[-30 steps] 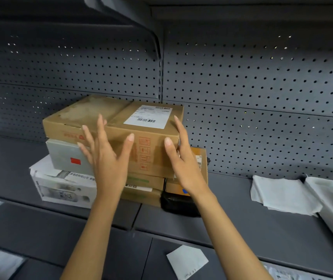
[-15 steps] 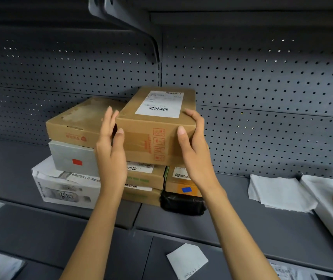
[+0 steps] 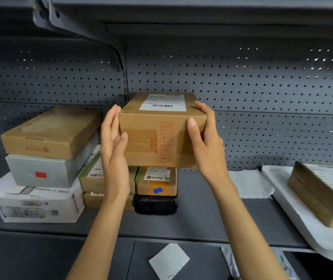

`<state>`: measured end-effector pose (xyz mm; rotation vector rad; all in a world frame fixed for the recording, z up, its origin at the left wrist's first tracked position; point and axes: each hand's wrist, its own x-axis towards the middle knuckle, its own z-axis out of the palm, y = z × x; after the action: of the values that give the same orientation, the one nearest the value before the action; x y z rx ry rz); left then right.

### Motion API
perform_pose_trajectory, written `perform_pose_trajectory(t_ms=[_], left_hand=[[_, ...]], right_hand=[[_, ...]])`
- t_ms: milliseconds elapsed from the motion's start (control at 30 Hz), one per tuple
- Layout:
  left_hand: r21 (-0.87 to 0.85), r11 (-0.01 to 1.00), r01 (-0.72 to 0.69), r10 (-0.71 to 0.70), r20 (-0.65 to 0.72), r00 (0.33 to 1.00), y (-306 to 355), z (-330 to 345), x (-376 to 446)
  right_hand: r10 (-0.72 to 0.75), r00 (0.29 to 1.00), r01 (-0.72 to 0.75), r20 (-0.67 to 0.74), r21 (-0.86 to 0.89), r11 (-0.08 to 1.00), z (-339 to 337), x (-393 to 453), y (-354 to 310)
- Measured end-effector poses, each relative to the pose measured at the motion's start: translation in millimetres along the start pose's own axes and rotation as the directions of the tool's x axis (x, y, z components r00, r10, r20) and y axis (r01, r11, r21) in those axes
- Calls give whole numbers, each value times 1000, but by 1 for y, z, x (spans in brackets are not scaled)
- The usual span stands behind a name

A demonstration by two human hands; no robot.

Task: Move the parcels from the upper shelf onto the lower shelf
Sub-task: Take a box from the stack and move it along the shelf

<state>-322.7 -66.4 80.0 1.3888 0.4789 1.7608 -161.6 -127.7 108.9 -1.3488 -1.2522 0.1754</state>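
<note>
A brown cardboard parcel (image 3: 162, 130) sits at the centre of the frame, held up off the stack beneath it between two hands. Its top carries a white shipping label with a barcode; the print is too small to read. Its near face bears a column of red handling pictograms and a line of red lettering, also unreadable, and a band of clear tape crosses it.

The left hand (image 3: 114, 142) presses flat against the parcel's left side, fingers straight and pointing up, thumb on the near face. The right hand (image 3: 206, 142) grips the right side, fingers curled over the top edge and thumb on the near face.

Directly below the parcel, on the upper shelf (image 3: 202, 219), an orange-brown box (image 3: 157, 181) with a blue sticker and a small white label rests on a black wrapped packet (image 3: 155, 204). Just left of these lie two stacked flat brown boxes with barcode labels. Further left, a brown box with a red logo (image 3: 48, 132) tops a grey box with a red sticker (image 3: 46, 172), which lies on a white printed package (image 3: 34, 203) with Chinese characters.

At the right of the frame a brown block (image 3: 321, 190) lies on a white bag (image 3: 294, 215), with a white folded bag (image 3: 250, 183) beside it. On the lower shelf (image 3: 101, 257), at the bottom of the frame, lies a white square packet (image 3: 168, 260).
</note>
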Motion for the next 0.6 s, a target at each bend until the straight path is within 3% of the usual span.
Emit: perform_pose_trajectory(t_ms=[300,600], left_hand=[[10,993,-119,116,176,977,8,104,-48],[-55,994,-90,101,252,962,21,239,-125]], right_hand=[[8,969,-25,-248,-66,998,-113,-20,12],[70,924,-119,-375,-109,987,-264,-57,29]])
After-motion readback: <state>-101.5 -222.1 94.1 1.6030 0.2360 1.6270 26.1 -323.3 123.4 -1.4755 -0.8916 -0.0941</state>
